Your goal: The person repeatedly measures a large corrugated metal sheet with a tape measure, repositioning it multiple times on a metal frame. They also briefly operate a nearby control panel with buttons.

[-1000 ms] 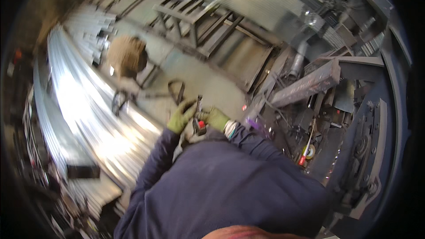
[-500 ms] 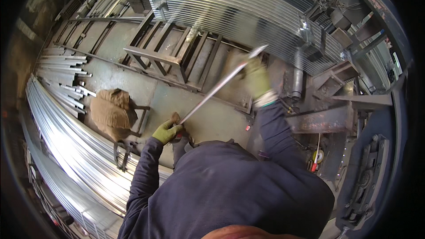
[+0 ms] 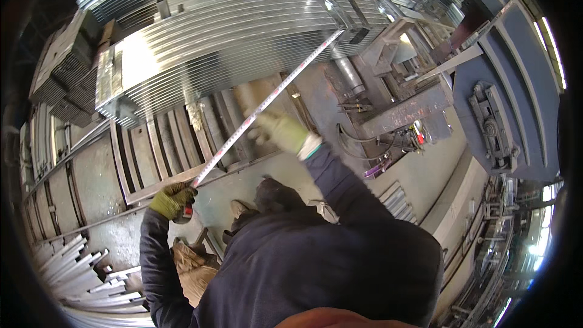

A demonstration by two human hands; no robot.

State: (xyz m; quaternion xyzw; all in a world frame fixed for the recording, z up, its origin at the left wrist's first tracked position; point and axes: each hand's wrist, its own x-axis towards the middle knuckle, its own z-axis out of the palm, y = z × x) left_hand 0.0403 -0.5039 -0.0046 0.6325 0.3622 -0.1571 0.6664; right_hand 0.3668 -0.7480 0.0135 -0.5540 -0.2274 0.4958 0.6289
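Observation:
My left hand (image 3: 170, 201) is closed round a tape measure (image 3: 187, 211), with a bit of red showing on its case. From it the pale tape blade (image 3: 267, 101) runs out straight, up and to the right. Its far tip lies at the near right part of a stack of shiny metal tubes (image 3: 237, 27); whether it hooks on there I cannot tell. My right hand (image 3: 284, 132), in a green glove like the left, is just beside the middle of the blade. Its fingers are apart and somewhat blurred, with nothing seen in them.
The tube stack rests on a steel rack (image 3: 176, 140). A rusty steel beam (image 3: 407, 109) and a dark blue machine guard (image 3: 510, 85) stand at the right. A brown cloth (image 3: 193, 267) and loose metal offcuts (image 3: 73, 273) lie at lower left.
My view has turned rightward and nearer the stack. The tape blade now reaches the tubes. My right hand has moved from near the blade's far end back toward its middle.

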